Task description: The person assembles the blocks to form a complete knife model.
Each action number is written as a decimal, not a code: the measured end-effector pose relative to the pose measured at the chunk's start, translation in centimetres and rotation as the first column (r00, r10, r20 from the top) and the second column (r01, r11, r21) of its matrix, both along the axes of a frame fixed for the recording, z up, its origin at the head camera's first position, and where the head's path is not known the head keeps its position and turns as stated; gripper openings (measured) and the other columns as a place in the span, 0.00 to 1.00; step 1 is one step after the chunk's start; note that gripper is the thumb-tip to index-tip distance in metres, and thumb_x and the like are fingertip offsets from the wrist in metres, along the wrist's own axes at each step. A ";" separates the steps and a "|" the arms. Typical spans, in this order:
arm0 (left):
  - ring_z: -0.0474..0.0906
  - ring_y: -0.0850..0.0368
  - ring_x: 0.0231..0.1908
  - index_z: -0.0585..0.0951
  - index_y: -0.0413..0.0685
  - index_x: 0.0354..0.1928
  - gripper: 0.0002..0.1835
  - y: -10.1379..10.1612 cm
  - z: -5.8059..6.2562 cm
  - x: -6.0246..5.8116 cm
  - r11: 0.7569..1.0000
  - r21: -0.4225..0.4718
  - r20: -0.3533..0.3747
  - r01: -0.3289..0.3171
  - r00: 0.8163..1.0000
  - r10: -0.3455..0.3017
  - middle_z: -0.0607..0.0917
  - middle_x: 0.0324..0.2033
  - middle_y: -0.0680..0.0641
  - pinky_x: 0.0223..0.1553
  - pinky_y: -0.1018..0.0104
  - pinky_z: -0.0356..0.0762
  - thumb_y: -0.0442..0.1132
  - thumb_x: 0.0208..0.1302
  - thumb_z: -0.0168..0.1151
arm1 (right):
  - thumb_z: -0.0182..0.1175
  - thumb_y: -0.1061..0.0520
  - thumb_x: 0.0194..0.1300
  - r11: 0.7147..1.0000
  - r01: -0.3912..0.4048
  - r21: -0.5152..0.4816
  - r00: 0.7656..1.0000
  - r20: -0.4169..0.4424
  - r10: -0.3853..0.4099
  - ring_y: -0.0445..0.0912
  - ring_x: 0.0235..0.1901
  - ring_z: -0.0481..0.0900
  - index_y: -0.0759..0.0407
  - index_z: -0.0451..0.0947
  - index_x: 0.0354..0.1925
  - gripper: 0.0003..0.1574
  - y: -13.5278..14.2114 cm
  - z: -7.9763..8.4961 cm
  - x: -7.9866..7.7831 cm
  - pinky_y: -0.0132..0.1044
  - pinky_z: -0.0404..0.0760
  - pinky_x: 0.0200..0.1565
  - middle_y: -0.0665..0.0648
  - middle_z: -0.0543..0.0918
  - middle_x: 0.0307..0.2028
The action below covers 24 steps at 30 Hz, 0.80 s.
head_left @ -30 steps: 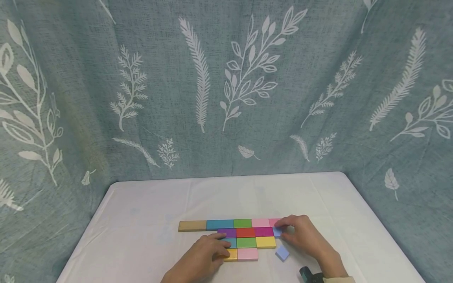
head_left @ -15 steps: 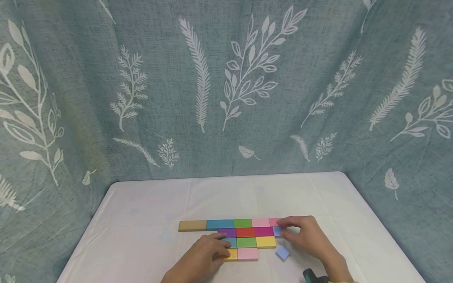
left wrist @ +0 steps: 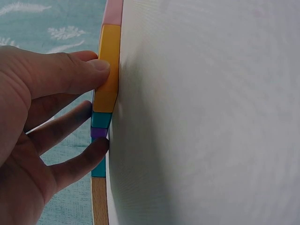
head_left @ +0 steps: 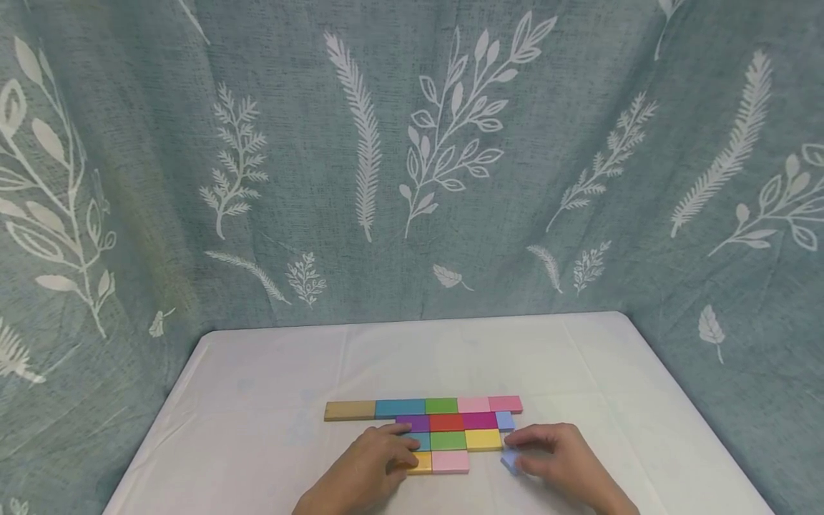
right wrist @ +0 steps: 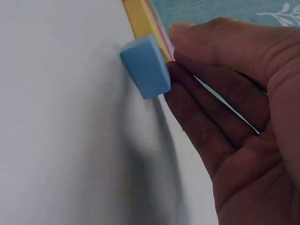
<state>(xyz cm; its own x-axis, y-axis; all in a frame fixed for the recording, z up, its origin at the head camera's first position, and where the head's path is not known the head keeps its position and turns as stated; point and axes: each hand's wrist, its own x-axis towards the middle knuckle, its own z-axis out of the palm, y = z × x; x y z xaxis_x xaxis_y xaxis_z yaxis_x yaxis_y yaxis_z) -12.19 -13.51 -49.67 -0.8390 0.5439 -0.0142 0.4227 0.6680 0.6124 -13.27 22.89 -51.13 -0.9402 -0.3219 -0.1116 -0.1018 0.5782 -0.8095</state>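
Observation:
Coloured wooden blocks lie flat in rows on the white table. My left hand (head_left: 381, 463) rests its fingertips along the left ends of the nearer rows. Its thumb lies on the orange block (left wrist: 108, 77), while other fingers touch near the teal block (left wrist: 101, 119) and purple block (left wrist: 98, 133). Over a loose, small light-blue block (right wrist: 146, 66) is my right hand (head_left: 560, 461), thumb and fingertips right beside it and the fingers loosely bent. That block sits turned at an angle, right of the pink block (head_left: 450, 462) in the nearest row, partly covered by the hand in the head view.
The far row runs from a natural-wood block (head_left: 350, 410) to a dark-pink block (head_left: 505, 404). A small blue block (head_left: 505, 420) ends the second row, a yellow block (head_left: 483, 440) the third. A leaf-patterned teal curtain (head_left: 290, 179) surrounds the white table (head_left: 270, 372).
My right hand has left the right end of the two far rows and come nearer, over the loose blue block. The left hand stays where it was.

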 end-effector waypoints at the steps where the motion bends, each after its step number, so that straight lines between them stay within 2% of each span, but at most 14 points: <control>1: 0.81 0.46 0.71 0.96 0.58 0.46 0.10 0.0 0.0 0.0 1.000 0.004 -0.005 0.004 1.000 -0.004 0.93 0.56 0.58 0.70 0.43 0.84 0.35 0.67 0.77 | 0.80 0.53 0.63 1.000 0.006 0.009 1.000 0.001 -0.006 0.38 0.52 0.89 0.44 0.93 0.50 0.16 0.0 -0.2 0.1 0.32 0.90 0.59 0.42 0.94 0.46; 3: 0.82 0.46 0.70 0.96 0.58 0.46 0.10 0.0 0.0 -0.1 1.000 0.005 -0.006 0.005 1.000 -0.005 0.93 0.56 0.58 0.70 0.44 0.84 0.35 0.67 0.78 | 0.80 0.53 0.63 0.999 0.022 0.026 1.000 0.007 -0.022 0.38 0.51 0.88 0.42 0.93 0.49 0.15 0.1 -0.4 0.5 0.27 0.88 0.56 0.40 0.94 0.46; 8: 0.82 0.46 0.70 0.96 0.58 0.46 0.10 0.0 0.0 -0.1 1.000 0.007 -0.014 0.014 1.000 -0.014 0.93 0.56 0.58 0.70 0.43 0.84 0.35 0.67 0.78 | 0.80 0.56 0.63 0.998 0.065 0.021 0.998 0.020 -0.066 0.42 0.53 0.88 0.42 0.93 0.50 0.17 0.5 -0.7 1.3 0.27 0.89 0.56 0.42 0.94 0.48; 12: 0.82 0.46 0.70 0.96 0.59 0.46 0.10 0.0 0.0 -0.1 1.000 0.000 -0.009 0.009 1.000 -0.009 0.93 0.56 0.58 0.71 0.42 0.83 0.35 0.67 0.77 | 0.79 0.58 0.63 0.997 0.069 0.024 0.997 0.027 -0.070 0.44 0.55 0.88 0.42 0.92 0.52 0.19 0.5 -1.0 1.6 0.33 0.91 0.58 0.43 0.93 0.50; 17: 0.81 0.46 0.71 0.96 0.59 0.46 0.10 0.0 0.0 -0.1 1.000 0.003 0.002 0.005 1.000 -0.005 0.93 0.56 0.58 0.71 0.42 0.83 0.35 0.67 0.78 | 0.80 0.59 0.62 0.995 0.089 0.037 0.996 0.025 -0.090 0.45 0.53 0.89 0.45 0.93 0.52 0.19 0.2 -1.2 1.8 0.46 0.93 0.59 0.45 0.94 0.49; 21: 0.81 0.46 0.71 0.96 0.60 0.46 0.11 0.0 0.0 -0.1 1.000 0.004 0.003 0.006 1.000 -0.006 0.92 0.56 0.58 0.71 0.42 0.83 0.35 0.66 0.78 | 0.81 0.57 0.62 0.995 0.093 0.026 0.995 -0.032 -0.092 0.42 0.52 0.90 0.43 0.93 0.52 0.19 -0.2 -0.6 1.8 0.47 0.93 0.59 0.43 0.94 0.49; 24: 0.82 0.46 0.70 0.96 0.60 0.46 0.10 0.0 -0.1 -0.1 1.000 0.003 -0.003 0.007 1.000 -0.007 0.92 0.56 0.58 0.71 0.42 0.83 0.35 0.67 0.78 | 0.81 0.57 0.63 0.999 0.046 -0.003 0.991 -0.127 -0.046 0.39 0.52 0.90 0.45 0.93 0.52 0.19 -0.8 -0.1 1.6 0.45 0.93 0.58 0.43 0.94 0.48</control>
<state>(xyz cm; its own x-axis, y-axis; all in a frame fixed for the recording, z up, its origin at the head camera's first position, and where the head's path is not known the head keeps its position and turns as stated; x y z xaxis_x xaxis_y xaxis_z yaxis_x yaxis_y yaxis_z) -12.27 -13.55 -49.74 -0.8350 0.5501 -0.0104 0.4294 0.6633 0.6129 -11.70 22.08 -51.20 -0.9606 -0.2778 0.0096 -0.1771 0.5848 -0.7916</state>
